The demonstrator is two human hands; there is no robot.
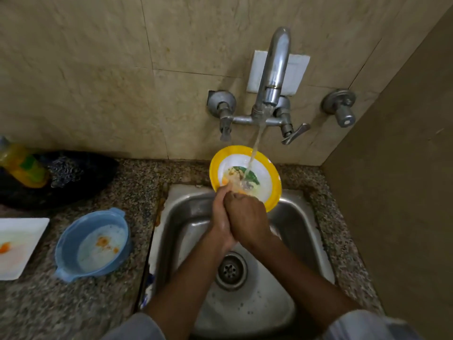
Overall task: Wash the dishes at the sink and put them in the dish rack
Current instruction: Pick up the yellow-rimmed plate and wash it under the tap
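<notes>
A round plate (266,176) with a yellow rim, a white centre and food smears is tilted over the back edge of the steel sink (297,231). Water runs from the tap (273,69) onto its face. My left hand (219,217) and my right hand (248,218) press together at the plate's near rim. The left fingers reach onto the wet face, and the right hand curls over the rim. Both forearms cross the sink from below.
On the granite counter to the left stand a dirty blue bowl (93,244) with handles and a stained white square plate (17,246). Behind them lie a yellow soap bottle (22,165) and a dark scrubber (66,170). A side wall closes the right.
</notes>
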